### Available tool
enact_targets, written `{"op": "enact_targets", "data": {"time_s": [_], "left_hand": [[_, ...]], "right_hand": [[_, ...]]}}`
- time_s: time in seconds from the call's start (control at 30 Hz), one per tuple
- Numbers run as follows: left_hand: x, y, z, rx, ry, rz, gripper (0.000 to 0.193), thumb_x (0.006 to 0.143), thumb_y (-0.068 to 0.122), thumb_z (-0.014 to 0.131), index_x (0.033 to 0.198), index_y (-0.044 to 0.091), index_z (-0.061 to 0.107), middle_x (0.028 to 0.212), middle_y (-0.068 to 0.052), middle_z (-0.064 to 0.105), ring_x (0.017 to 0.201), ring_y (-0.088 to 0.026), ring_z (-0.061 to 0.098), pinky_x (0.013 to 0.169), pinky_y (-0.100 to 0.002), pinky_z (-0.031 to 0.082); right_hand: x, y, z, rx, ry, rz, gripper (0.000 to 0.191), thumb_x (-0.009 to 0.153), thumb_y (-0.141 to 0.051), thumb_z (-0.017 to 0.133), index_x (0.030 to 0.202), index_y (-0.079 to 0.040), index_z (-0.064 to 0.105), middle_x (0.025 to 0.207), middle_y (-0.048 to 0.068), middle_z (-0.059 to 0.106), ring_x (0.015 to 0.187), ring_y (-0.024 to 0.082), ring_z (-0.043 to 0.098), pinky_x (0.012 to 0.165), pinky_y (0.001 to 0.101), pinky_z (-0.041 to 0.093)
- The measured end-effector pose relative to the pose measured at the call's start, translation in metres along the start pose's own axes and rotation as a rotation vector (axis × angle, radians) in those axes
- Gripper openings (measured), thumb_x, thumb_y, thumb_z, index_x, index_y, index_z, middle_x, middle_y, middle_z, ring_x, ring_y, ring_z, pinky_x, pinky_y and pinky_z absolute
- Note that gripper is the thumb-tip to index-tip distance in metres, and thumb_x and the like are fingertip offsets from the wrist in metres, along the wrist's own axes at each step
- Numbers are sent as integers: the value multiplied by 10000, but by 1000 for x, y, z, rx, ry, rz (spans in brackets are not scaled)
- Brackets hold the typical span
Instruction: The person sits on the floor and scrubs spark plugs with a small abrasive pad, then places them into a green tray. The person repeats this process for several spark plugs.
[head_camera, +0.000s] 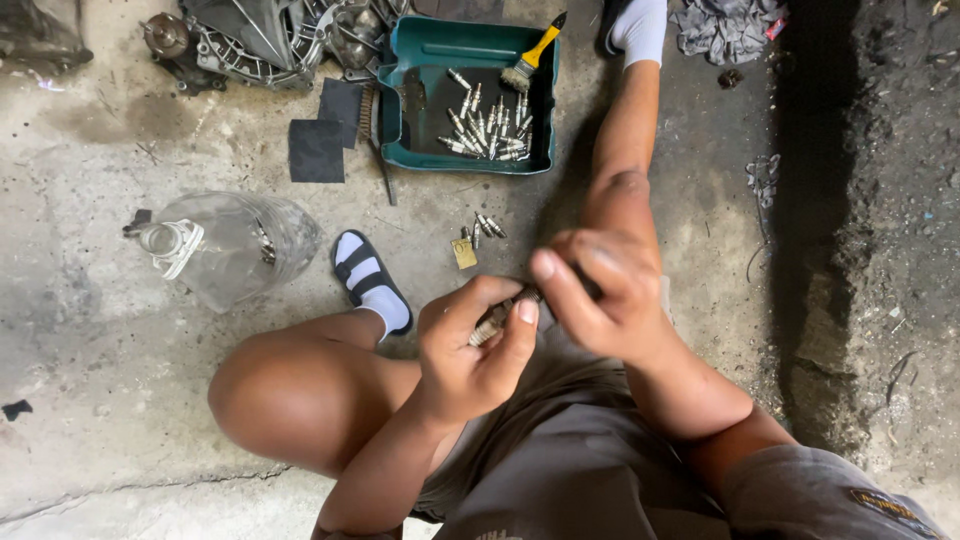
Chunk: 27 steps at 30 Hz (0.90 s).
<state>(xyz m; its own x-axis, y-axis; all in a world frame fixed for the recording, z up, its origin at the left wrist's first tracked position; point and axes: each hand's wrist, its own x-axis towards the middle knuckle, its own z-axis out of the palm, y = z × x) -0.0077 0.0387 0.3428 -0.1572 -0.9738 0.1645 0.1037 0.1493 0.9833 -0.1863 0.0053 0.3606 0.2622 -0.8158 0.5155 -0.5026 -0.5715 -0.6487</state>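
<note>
Spark plug (497, 318) held just above the lap, gripped in the closed left hand (470, 345). Right hand (600, 295) closes over its upper end, fingers curled on something dark; what it is, cannot tell. On the concrete floor (100, 330) ahead: loose plugs (486, 227), then a green tray (440, 45) of plugs with a yellow-handled brush (530, 60).

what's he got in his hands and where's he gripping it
A spark plug: left hand wraps its lower end, right hand pinches the upper end.
</note>
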Motion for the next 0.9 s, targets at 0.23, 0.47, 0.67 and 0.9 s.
{"op": "enact_targets", "data": {"time_s": [0.23, 0.47, 0.67, 0.9], "left_hand": [[-1, -1, -1, 24, 19, 20, 107, 1040, 110, 656, 994, 15, 637, 701, 52, 539, 615, -17, 453, 562, -227, 360], [2, -7, 1, -44, -10, -14, 128, 1038, 120, 665, 958, 24, 636, 684, 54, 534, 601, -20, 438, 560, -228, 351], [4, -16, 0, 30, 67, -42, 147, 1038, 151, 655, 984, 15, 647, 784, 24, 604, 708, -26, 493, 641, -222, 401], [0, -17, 1, -92, 56, -119, 147, 1049, 150, 652, 1004, 10, 648, 804, 19, 595, 727, -26, 500, 672, -220, 397]], "right_hand": [[-3, 4, 2, -66, 11, -210, 136, 905, 121, 677, 858, 160, 556, 695, 144, 592, 564, 279, 623, 517, 372, 475], [-8, -3, 1, 127, 27, 124, 158, 973, 65, 657, 826, 31, 609, 659, 73, 548, 557, 202, 571, 522, 334, 419], [-6, -3, 10, -37, 59, 139, 175, 974, 77, 681, 811, 52, 624, 647, 110, 523, 540, 218, 523, 539, 356, 376], [-6, 5, 14, 17, 71, 170, 275, 1012, 55, 673, 757, 21, 577, 631, 92, 513, 508, 201, 500, 523, 340, 351]]}}
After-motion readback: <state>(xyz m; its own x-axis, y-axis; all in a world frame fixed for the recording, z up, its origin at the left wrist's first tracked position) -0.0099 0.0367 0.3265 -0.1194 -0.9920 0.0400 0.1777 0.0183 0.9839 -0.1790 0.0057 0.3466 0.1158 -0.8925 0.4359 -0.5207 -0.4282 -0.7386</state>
